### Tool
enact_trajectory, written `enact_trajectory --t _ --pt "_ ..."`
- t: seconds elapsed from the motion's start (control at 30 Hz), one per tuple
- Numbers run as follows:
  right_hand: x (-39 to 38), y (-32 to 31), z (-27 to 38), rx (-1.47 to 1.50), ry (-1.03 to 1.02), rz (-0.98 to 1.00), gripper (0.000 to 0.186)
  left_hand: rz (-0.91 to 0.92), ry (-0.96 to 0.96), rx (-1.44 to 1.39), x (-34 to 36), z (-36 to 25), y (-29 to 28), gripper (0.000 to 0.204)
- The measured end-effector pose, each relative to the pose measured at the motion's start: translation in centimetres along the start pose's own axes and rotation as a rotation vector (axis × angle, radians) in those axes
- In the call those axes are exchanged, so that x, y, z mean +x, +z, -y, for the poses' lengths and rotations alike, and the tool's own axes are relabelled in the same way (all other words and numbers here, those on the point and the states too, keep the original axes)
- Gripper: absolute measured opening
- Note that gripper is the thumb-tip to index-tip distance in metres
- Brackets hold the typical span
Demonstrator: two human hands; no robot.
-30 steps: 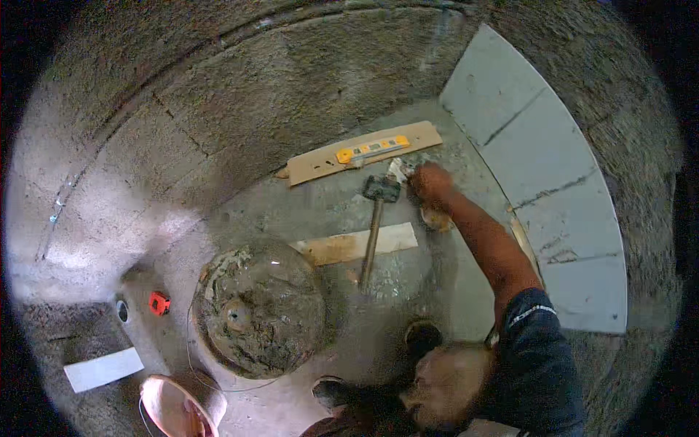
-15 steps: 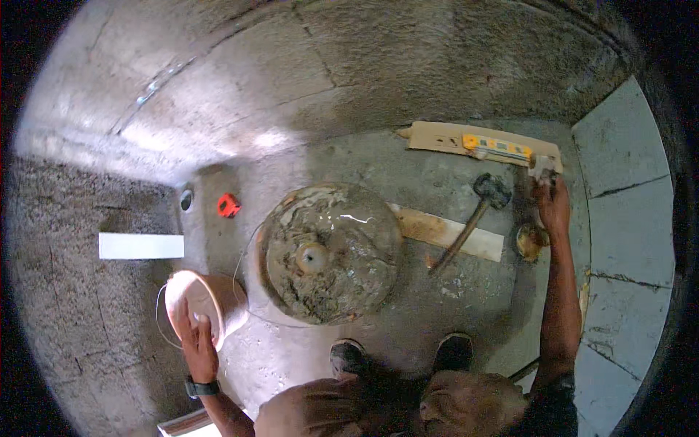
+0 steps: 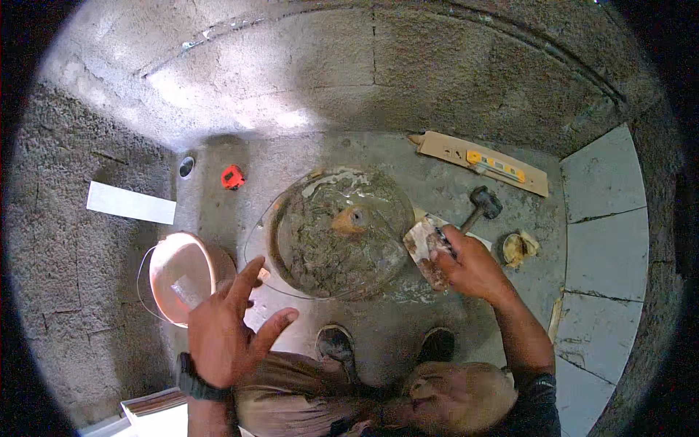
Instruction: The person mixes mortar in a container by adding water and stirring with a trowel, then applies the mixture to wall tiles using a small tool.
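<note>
Bare floor rings the round mortar tub at centre. My right hand, fingers wrapped around the caked scraper, has brought it from upper right to the tub's right edge. My left hand, fingers spread, has moved off the bucket, lower left. One mallet, two shoes.
</note>
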State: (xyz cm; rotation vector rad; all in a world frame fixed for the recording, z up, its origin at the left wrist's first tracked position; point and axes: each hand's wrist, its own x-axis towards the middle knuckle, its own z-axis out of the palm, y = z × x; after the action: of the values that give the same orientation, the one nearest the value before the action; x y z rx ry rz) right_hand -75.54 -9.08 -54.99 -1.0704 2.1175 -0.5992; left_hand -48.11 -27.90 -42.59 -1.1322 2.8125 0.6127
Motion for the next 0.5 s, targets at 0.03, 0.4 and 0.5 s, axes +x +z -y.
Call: enact_trajectory --t 0.03,0.4,0.5 --pt "0.2 0.4 0.1 0.019 -0.071 -0.013 0.039 0.093 -0.037 0.062 -0.1 1.1 0.1 0.068" --pt "2.8 7.4 -0.6 0.303 -0.062 0.137 0.024 0.192 0.006 0.040 -0.2 4.2 0.9 0.064" --pt "2.7 8.3 -1.3 0.407 0.024 0.173 0.026 0.213 0.059 0.041 0.1 4.5 1.3 0.064"
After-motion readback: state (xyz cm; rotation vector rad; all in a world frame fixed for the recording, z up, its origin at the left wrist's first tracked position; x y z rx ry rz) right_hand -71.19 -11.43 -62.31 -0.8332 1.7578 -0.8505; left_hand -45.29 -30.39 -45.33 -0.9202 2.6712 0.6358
